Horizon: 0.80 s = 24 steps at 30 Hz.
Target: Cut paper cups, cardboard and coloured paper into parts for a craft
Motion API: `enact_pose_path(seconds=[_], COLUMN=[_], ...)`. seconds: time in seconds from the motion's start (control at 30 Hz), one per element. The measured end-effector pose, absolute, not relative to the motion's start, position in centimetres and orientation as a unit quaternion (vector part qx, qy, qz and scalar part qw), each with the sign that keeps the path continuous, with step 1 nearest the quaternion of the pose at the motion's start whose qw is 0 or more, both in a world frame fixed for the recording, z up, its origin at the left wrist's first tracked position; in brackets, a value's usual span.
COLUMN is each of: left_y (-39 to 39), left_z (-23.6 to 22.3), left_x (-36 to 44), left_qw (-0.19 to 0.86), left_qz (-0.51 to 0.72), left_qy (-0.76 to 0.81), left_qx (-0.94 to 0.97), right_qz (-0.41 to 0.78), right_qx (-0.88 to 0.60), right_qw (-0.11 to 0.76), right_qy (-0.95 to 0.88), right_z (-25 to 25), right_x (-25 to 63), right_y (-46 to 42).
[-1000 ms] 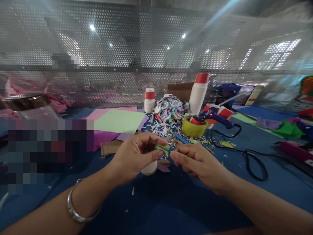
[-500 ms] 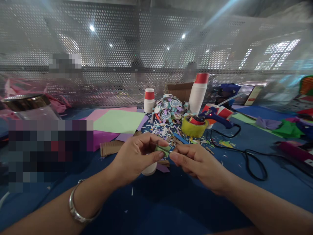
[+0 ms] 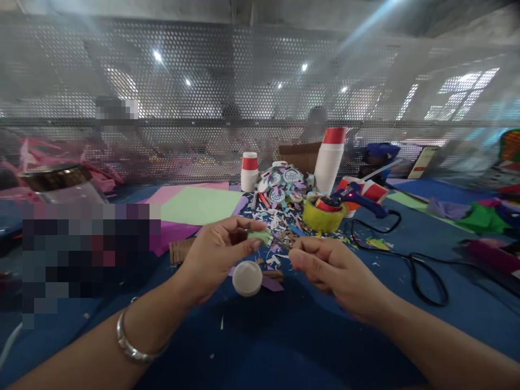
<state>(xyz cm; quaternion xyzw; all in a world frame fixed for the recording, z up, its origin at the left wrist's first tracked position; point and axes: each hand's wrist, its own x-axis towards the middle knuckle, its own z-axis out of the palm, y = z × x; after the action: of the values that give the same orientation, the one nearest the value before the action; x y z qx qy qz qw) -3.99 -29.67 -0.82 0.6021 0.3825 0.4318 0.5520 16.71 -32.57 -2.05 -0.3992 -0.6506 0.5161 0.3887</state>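
My left hand (image 3: 215, 254) is closed, pinching a small piece of light green paper (image 3: 259, 236) between thumb and fingers. My right hand (image 3: 331, 265) is closed in a pinch a little to the right of it. A thin dark sliver shows between the two hands, too small to name; whatever the right fingers grip is mostly hidden. Below the left fingertips a white round paper-cup piece (image 3: 247, 278) rests on the blue table. Beside it lie a purple paper scrap (image 3: 273, 284) and a brown cardboard strip (image 3: 273, 275).
Beyond the hands are paper scraps, a pile of decorated discs (image 3: 280, 183), stacked cups (image 3: 328, 165) and a yellow tape roll (image 3: 324, 215). A blue glue gun (image 3: 359, 199) trails a black cord (image 3: 414, 271) on the right. Green paper (image 3: 203, 206) lies at left.
My hands have drawn apart: the left has shifted left with the green paper, the right slightly right. The white round piece now shows fully. The view has tilted up slightly.
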Motion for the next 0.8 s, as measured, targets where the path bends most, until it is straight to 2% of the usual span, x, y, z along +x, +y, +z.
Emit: enact_pose_path(seconds=[0.27, 0.4, 0.63, 0.8], left_y=[-30.5, -30.8, -30.7, -30.5], left_z=[-1.4, -1.8, -1.9, -1.9], left_x=[-2.5, -2.1, -2.1, -2.2], left_qw=[0.620, 0.647, 0.608, 0.574], left_qz=[0.411, 0.390, 0.435, 0.447], left_qy=[0.347, 0.321, 0.341, 0.369], left_qx=[0.571, 0.570, 0.570, 0.579], right_qz=[0.450, 0.468, 0.536, 0.534], right_qx=[-0.415, -0.409, -0.406, -0.416], right_qw=[0.448, 0.454, 0.484, 0.465], right_qy=[-0.651, -0.638, -0.560, -0.570], right_z=[-2.6, -2.7, -2.9, -2.8], right_x=[16.4, 16.2, 16.3, 16.1], right_y=[-32.1, -32.0, -32.1, -32.2])
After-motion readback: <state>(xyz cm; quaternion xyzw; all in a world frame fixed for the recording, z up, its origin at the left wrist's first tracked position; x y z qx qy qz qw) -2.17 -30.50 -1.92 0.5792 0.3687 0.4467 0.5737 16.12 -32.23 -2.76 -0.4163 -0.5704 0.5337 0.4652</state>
